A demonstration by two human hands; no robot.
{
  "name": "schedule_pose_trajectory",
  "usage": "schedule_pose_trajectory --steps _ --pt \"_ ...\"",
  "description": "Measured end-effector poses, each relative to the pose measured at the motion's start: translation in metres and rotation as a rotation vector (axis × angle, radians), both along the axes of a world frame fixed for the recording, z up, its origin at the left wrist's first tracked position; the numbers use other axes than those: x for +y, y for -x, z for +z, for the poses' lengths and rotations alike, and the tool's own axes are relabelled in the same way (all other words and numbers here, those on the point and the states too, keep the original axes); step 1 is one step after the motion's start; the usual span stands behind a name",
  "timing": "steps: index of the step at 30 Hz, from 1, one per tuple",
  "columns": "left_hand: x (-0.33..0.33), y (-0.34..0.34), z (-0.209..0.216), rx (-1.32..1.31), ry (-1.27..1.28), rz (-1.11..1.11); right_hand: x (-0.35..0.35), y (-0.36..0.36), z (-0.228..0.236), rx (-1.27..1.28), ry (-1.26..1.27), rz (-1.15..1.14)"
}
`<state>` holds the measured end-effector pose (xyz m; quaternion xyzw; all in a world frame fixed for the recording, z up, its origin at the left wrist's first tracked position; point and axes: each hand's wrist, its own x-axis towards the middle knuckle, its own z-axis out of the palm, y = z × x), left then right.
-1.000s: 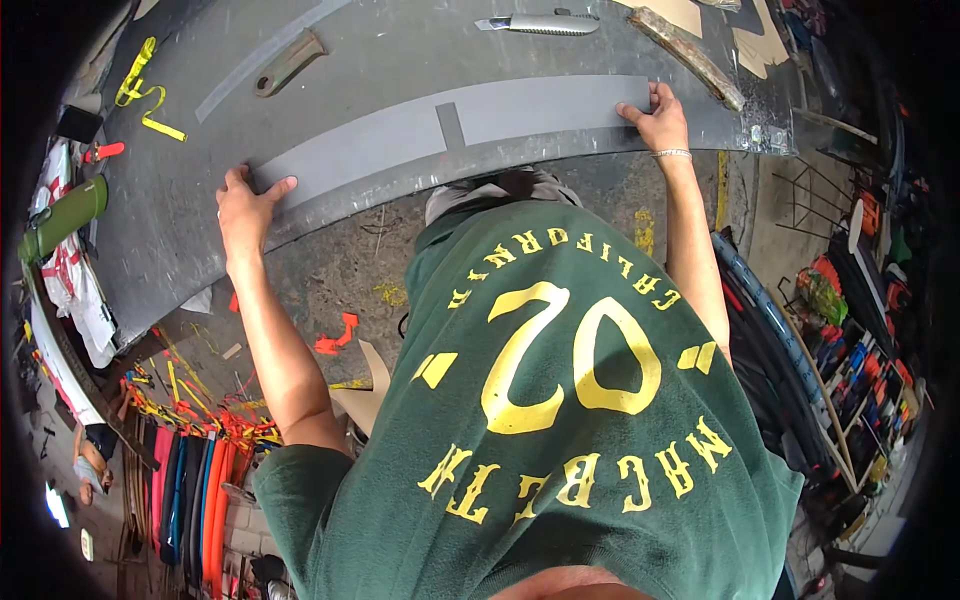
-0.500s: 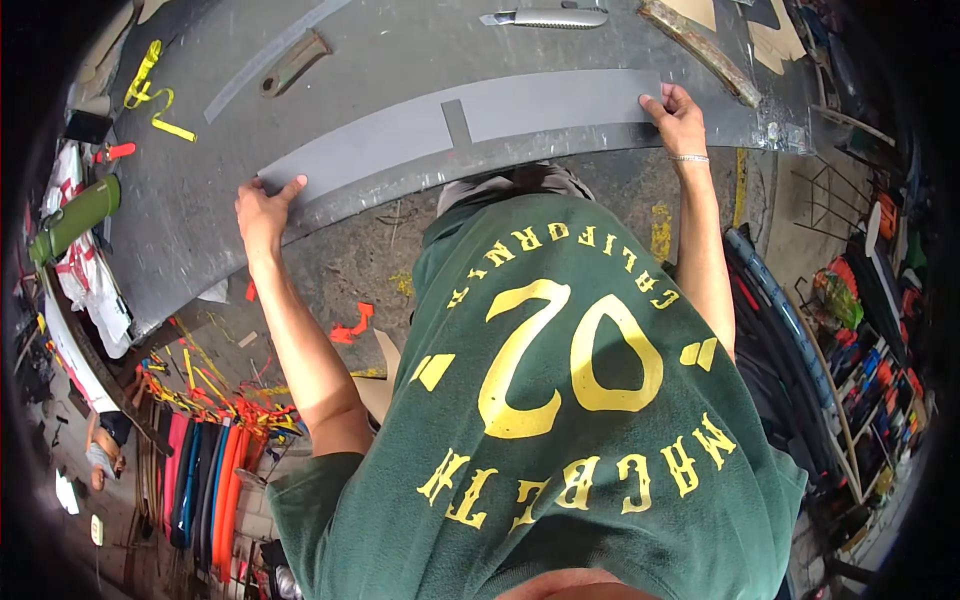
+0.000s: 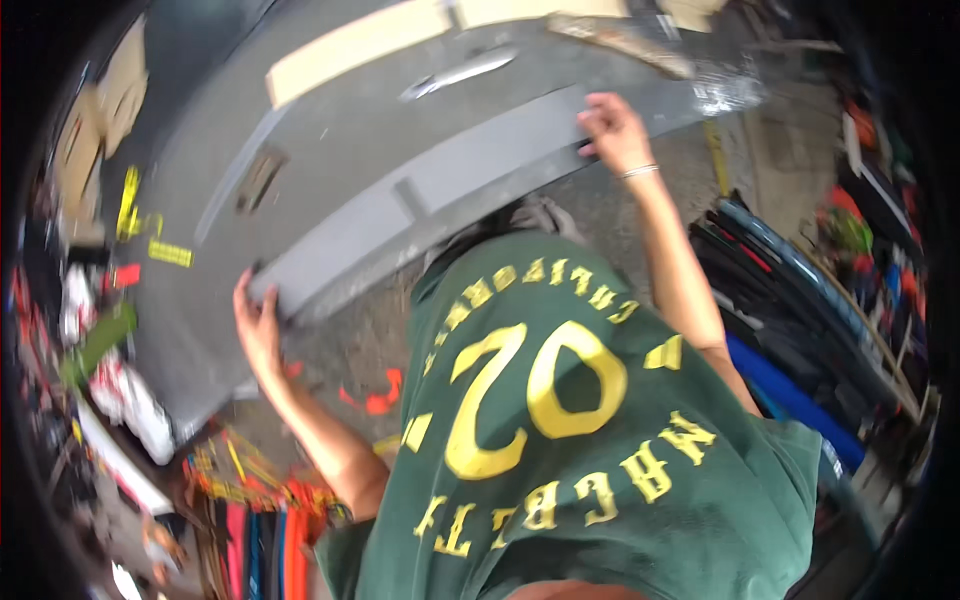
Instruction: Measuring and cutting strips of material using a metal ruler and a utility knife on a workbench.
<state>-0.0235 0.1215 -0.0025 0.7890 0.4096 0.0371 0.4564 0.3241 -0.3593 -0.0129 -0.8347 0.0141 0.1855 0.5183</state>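
- Lying flat on the dark table, the long grey strip runs close to the near edge, slanting up from left to right.
- At its left end is the left hand, thumb and forefinger parted moderately; I cannot tell whether they pinch the strip.
- At its right end is the right hand, fingers curled, with a narrow gap to the thumb; blur hides whether they grip or only touch.
- A thin bracelet circles the right wrist.
- Near the middle of the strip, 1 dark rectangle crosses it; patch or gap, I cannot tell.
- Beyond the strip lies a silver utility knife, and right of that a rough brown bar.
- Farther back, 2 tan pieces lie end to end: a left tan piece and a right tan piece.
- On the left of the table are a brown slotted piece, a narrow pale strip just beside it, and a yellow strap.
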Motion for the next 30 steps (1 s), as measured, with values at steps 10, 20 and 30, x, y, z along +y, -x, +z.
schedule_pose_trajectory --steps 10,20,30 --pt "0.007 -0.021 0.059 -0.04 0.321 -0.145 0.01 -0.006 0.062 -0.131 0.032 -0.097" --pt "-0.149 -0.169 0.085 -0.065 0.415 -0.508 -0.114 -0.217 0.097 -0.699 0.379 -0.096" --pt "-0.39 -0.356 0.084 -0.088 0.658 -0.455 -0.163 -0.464 0.14 -0.569 0.418 0.073"
